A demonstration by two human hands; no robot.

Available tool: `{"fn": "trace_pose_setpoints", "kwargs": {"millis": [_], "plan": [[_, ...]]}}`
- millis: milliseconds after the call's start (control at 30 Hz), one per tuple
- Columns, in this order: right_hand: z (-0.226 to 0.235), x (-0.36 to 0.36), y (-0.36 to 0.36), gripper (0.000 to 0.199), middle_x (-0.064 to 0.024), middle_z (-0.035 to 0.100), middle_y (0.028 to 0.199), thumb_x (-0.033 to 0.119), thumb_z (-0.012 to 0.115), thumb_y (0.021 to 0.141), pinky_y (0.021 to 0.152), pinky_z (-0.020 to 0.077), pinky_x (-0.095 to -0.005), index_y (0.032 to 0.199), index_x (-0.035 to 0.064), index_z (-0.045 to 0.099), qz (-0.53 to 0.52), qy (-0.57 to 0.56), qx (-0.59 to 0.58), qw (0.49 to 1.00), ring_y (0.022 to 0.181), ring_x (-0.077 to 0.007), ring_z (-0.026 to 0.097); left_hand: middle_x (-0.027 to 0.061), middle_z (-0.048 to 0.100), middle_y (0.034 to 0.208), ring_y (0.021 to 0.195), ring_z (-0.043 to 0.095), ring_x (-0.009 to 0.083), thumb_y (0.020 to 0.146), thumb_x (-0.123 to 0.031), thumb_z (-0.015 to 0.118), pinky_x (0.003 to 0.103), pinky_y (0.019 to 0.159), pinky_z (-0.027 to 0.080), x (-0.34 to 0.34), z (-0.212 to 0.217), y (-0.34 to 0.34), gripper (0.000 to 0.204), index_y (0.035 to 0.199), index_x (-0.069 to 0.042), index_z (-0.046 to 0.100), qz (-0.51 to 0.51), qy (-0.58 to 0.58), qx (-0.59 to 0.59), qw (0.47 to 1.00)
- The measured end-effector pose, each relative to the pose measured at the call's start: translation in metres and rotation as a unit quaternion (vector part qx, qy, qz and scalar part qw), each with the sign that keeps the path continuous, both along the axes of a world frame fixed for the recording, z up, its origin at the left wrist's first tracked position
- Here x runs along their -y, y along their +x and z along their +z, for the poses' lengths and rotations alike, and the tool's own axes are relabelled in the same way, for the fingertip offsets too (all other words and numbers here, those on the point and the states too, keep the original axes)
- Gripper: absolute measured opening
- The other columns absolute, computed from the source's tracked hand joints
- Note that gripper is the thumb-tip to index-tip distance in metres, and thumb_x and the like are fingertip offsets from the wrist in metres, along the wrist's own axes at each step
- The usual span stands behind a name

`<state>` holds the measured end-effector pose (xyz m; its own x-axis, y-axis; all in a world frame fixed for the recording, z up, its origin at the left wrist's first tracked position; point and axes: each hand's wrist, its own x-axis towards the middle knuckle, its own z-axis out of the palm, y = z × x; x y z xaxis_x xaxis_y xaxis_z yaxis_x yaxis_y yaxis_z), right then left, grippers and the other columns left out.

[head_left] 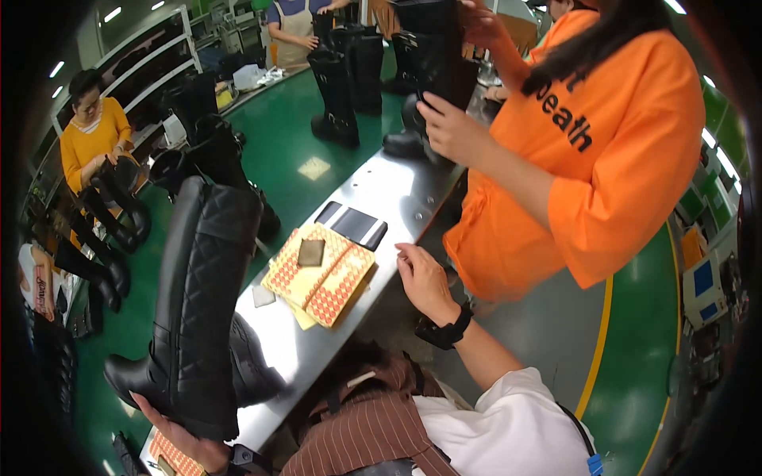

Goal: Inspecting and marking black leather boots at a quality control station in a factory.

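Observation:
At the lower left, a tall black boot (210, 309) with a quilted shaft stands upright, its toe to the left. My left hand (186, 440) grips it low down by the sole, the fingers partly hidden under the foot. Behind its heel rests another black boot (258, 369), mostly covered. My right hand (429, 285) hovers by the bench's near edge, loosely bent, with nothing visible in it. Just left of it lies a stack of yellow sheets with red dots (337, 297), topped by a small dark square piece (311, 252). Beyond the stack is a dark phone-like object (349, 224).
A shiny metal bench (381, 186) runs diagonally alongside a green surface (278, 135) bearing several black boots (333, 99). Close by at right, a person in an orange shirt (611, 159) handles a boot. Another person in yellow (95, 135) works at far left.

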<state>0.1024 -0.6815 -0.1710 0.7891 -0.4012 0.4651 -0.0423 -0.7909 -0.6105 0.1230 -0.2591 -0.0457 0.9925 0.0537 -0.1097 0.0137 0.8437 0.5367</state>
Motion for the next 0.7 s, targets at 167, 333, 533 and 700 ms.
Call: {"fn": "trace_pose_setpoints", "kwargs": {"millis": [167, 333, 533, 700], "plan": [[-0.013, 0.045, 0.07, 0.055, -0.0242, 0.054, 0.122, 0.011, 0.061, 0.089, 0.095, 0.0465, -0.0423, 0.138, -0.004, 0.039, -0.065, 0.068, 0.055, 0.994, 0.108, -0.0355, 0.058, 0.0174, 0.053, 0.14, 0.123, 0.056, 0.0332, 0.096, -0.045, 0.057, 0.048, 0.109, 0.043, -0.014, -0.019, 0.018, 0.061, 0.137, 0.0, 0.051, 0.063, 0.003, 0.037, 0.997], [-0.023, 0.096, 0.115, 0.065, -0.0258, 0.053, 0.125, 0.015, 0.065, 0.086, 0.098, 0.0445, -0.0439, 0.141, -0.0047, 0.036, -0.153, 0.014, 0.02, 0.988, 0.114, -0.0369, 0.055, 0.0172, 0.053, 0.14, 0.124, 0.055, 0.0335, 0.095, -0.047, 0.058, 0.048, 0.11, 0.042, -0.027, -0.026, 0.039, 0.062, 0.136, -0.001, 0.052, 0.125, 0.007, -0.067, 0.99], [-0.017, 0.12, 0.126, 0.047, -0.0214, 0.062, 0.119, 0.02, 0.065, 0.088, 0.095, 0.0467, -0.0414, 0.128, -0.0016, 0.054, -0.123, 0.063, -0.13, 0.982, 0.108, -0.0333, 0.061, 0.0172, 0.053, 0.14, 0.125, 0.054, 0.0325, 0.095, -0.046, 0.057, 0.047, 0.111, 0.04, -0.031, -0.025, 0.069, 0.062, 0.138, -0.002, 0.05, 0.134, 0.036, -0.103, 0.985], [-0.016, 0.118, 0.132, 0.035, -0.0188, 0.065, 0.11, 0.019, 0.063, 0.089, 0.094, 0.0471, -0.0402, 0.118, -0.0001, 0.062, -0.128, 0.079, -0.167, 0.974, 0.104, -0.0315, 0.063, 0.0171, 0.053, 0.139, 0.126, 0.053, 0.0317, 0.095, -0.046, 0.057, 0.047, 0.111, 0.04, -0.037, -0.027, 0.082, 0.062, 0.139, -0.002, 0.048, 0.139, 0.057, -0.115, 0.982]]}}
